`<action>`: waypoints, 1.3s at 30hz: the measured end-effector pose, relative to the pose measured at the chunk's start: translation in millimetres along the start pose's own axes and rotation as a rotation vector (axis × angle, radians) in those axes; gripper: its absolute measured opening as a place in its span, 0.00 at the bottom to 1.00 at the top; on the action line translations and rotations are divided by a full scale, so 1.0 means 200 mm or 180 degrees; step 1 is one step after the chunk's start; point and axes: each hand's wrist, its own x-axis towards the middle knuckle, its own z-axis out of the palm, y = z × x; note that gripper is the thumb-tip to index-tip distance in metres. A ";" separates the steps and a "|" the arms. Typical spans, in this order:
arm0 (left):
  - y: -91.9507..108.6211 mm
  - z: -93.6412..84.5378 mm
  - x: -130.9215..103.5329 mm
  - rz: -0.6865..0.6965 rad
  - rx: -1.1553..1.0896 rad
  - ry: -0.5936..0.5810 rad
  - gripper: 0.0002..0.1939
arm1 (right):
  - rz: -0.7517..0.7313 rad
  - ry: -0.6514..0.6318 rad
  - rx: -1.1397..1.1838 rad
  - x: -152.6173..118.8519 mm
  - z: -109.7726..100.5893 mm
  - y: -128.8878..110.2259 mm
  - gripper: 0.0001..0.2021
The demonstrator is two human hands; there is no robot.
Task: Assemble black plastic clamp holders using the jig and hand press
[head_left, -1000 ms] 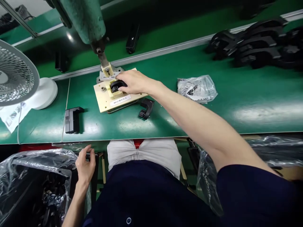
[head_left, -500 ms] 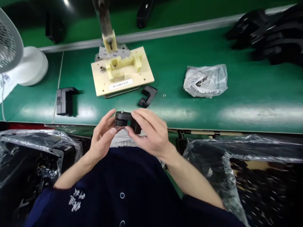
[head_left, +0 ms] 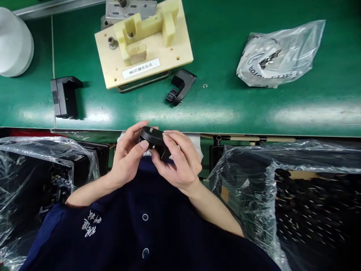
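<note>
A black plastic part [head_left: 154, 136] with a small metal pin on top is held between both hands, just off the table's front edge. My left hand [head_left: 128, 156] grips its rounded left end, thumb in front and fingers behind. At its right end my right hand [head_left: 180, 160] pinches it between thumb and fingers. Beyond the hands, a second black hooked part [head_left: 181, 87] lies on the green table [head_left: 239, 113], with a tiny metal clip [head_left: 205, 86] to its right.
A cream fixture plate [head_left: 166, 56] with yellow blocks stands at the back. Left of it are a black bracket [head_left: 64, 98] and a white round base [head_left: 14, 43]. A clear bag [head_left: 270, 62] lies to the right. Plastic-lined bins [head_left: 84, 154] [head_left: 270, 188] flank the body.
The view has tilted down and closer, so the table items appear higher. The black part has turned, showing more of its top; both hands still hold it.
</note>
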 end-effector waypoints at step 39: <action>-0.03 0.02 -0.03 0.0563 0.0643 0.0027 0.22 | 0.0265 0.0066 0.0407 -0.07 0.03 -0.02 0.25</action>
